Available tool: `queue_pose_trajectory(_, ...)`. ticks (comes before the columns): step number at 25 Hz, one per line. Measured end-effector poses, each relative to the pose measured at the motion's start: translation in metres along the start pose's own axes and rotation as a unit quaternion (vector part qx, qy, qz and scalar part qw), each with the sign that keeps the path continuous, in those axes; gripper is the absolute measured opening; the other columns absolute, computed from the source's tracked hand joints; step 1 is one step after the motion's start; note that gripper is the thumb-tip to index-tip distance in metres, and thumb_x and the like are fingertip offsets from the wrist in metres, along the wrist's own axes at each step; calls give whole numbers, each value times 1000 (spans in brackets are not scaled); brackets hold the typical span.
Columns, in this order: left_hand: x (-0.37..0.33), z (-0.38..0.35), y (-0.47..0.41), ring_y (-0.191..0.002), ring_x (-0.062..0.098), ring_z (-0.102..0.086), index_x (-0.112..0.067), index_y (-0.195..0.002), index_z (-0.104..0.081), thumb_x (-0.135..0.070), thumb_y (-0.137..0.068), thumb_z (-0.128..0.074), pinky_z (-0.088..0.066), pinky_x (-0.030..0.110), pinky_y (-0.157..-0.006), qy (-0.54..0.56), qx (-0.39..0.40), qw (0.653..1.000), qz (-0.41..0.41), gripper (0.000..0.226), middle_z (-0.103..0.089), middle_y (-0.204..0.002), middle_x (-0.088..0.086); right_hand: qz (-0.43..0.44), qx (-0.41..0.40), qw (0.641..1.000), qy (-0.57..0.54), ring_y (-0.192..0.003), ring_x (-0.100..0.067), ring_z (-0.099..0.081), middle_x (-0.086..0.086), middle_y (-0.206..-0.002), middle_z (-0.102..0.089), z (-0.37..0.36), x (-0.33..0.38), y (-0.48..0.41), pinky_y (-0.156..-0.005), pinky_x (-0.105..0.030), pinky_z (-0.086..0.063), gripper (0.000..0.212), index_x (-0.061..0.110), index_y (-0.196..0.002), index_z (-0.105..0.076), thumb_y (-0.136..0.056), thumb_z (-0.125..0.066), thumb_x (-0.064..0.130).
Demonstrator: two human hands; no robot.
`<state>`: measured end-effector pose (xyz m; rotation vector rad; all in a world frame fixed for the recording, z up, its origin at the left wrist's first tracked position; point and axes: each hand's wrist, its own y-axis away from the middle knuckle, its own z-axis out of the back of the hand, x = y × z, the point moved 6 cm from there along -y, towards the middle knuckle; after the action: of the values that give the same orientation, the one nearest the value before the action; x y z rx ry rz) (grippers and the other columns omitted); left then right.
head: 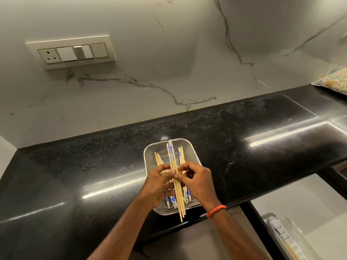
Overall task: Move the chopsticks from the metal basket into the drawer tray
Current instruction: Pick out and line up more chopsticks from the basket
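Note:
A metal mesh basket (150,154) stands on the black counter near its front edge, with several wooden chopsticks inside, some with blue and white patterned ends. Above the basket my left hand (159,184) and my right hand (197,182) both pinch a small bundle of chopsticks (177,196) that runs lengthwise, its thin tips jutting past the basket's near rim. More chopsticks (159,160) lie loose in the basket. At the lower right, in an open drawer, the drawer tray (285,235) shows a few chopsticks in it.
The black granite counter (93,166) runs left to right under a marble wall with a switch plate (71,52). A patterned cloth (334,79) lies at the far right. The open drawer (309,203) sits below the counter edge at right.

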<state>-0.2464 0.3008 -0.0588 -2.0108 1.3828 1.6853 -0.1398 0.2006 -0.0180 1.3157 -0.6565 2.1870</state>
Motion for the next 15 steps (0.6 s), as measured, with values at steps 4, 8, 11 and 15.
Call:
queue_pose_trajectory(4, 1, -11, 0, -84, 43, -76, -9, -115, -64, -16, -81, -79, -62, 52, -67, -10, 25, 1000, 7, 38, -76, -105, 24, -84, 6, 994, -77, -84, -2, -70, 7, -89, -74, 17, -15, -1, -76, -23, -59, 41, 29, -104, -68, -70, -84, 47)
queue_pose_trajectory(8, 14, -31, 3, -79, 42, -76, -5, -114, -64, -15, -78, -78, -62, 49, -63, -34, 82, 995, 37, 40, -76, -104, 23, -150, -38, 979, -129, -95, -14, -73, -2, -100, -78, 49, -28, -20, -91, -43, -58, 54, 23, -131, -58, -83, -78, 38)
queue_pose_trajectory(11, 27, -48, 5, -80, 42, -75, -1, -120, -59, -10, -87, -73, -62, 52, -66, -64, 120, 989, 61, 36, -74, -107, 27, -164, -39, 972, -163, -94, -18, -75, -8, -103, -77, 63, -29, -32, -89, -40, -60, 57, 20, -138, -53, -86, -77, 19)
queue_pose_trajectory(15, 40, -64, 9, -83, 42, -75, -2, -121, -60, -8, -92, -68, -62, 51, -68, -94, 145, 982, 76, 31, -75, -106, 26, -170, -41, 976, -132, -90, -19, -76, -8, -100, -77, 79, -38, -24, -83, -34, -62, 41, 8, -127, -65, -87, -75, 8)
